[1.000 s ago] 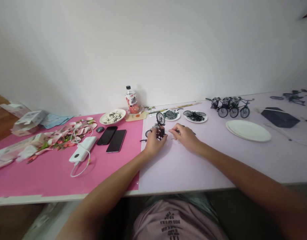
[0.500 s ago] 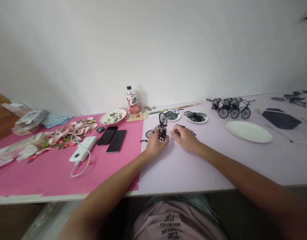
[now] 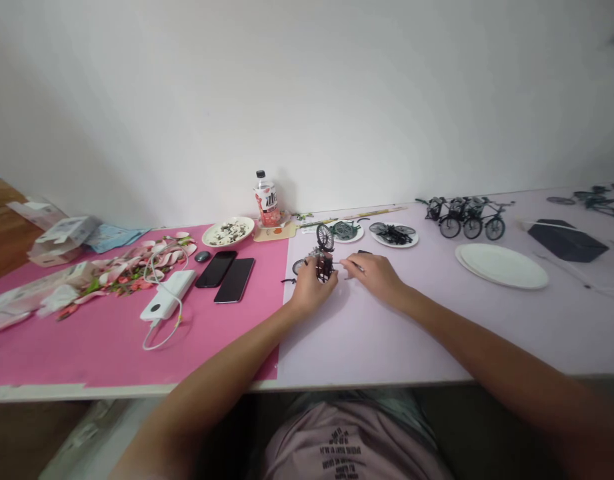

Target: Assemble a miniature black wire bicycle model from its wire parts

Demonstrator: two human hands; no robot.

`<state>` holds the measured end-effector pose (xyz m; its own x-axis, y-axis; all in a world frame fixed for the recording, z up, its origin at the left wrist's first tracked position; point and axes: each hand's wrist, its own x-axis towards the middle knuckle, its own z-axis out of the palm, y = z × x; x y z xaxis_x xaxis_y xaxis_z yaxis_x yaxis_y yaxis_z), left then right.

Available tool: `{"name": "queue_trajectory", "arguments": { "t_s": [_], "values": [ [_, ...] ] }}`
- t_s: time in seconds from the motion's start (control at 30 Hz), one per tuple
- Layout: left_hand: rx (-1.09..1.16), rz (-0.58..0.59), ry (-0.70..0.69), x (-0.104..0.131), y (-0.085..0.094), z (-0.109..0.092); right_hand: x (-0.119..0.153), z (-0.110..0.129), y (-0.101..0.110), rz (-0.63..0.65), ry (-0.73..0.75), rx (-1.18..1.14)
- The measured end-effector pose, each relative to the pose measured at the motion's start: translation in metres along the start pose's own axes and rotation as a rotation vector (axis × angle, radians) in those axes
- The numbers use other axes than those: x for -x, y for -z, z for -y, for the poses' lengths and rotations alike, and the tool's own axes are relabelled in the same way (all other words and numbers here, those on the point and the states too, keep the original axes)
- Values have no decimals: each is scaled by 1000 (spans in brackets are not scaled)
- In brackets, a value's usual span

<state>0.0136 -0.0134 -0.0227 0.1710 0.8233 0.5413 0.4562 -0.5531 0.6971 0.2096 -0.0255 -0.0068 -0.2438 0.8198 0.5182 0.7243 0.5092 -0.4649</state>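
Note:
My left hand (image 3: 311,288) is closed around a black miniature bicycle (image 3: 325,238), tilted so that one spoked wheel stands up above my fingers. Part of its frame is hidden behind that hand. From the right, my right hand (image 3: 379,275) pinches a thin screwdriver-like tool (image 3: 339,263). Its slim shaft points left at the bicycle; I cannot tell whether the tip touches. A small black bicycle part (image 3: 288,281) lies on the table left of my left hand.
Behind my hands are a plate of green frames (image 3: 354,238) and a plate of black parts and wheels (image 3: 411,243). Assembled model bicycles (image 3: 471,220) stand back right, near stacked white plates (image 3: 511,267). Left lie two phones (image 3: 234,280), a power bank (image 3: 167,295) and a bottle (image 3: 267,202).
My right hand has turned a little, its fingers now flatter and more stretched along the thin tool. My left hand and the miniature bicycle stay nearly in place.

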Motion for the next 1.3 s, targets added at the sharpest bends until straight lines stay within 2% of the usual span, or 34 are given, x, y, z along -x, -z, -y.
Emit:
{"name": "queue_trajectory", "arguments": {
  "t_s": [0.2, 0.3, 0.4, 0.57, 0.8, 1.3],
  "values": [
    [-39, -5, -56, 1, 2, -4, 2, 13, 2, 75, -237, -245],
    [-70, 18, -84, 2, 2, -3, 1, 14, 3, 95, -301, -305],
    [-75, 35, -92, 1, 2, -2, 0, 12, 4, 85, -269, -295],
    [-15, 3, -23, -3, 2, 2, 2, 9, 3, 90, -190, -242],
    [20, -2, 15, -4, 1, 6, 2, 13, 7, 179, -215, -245],
    [-24, 7, -7, -2, 2, 2, 1, 13, 7, 177, -224, -143]
  ]
}}
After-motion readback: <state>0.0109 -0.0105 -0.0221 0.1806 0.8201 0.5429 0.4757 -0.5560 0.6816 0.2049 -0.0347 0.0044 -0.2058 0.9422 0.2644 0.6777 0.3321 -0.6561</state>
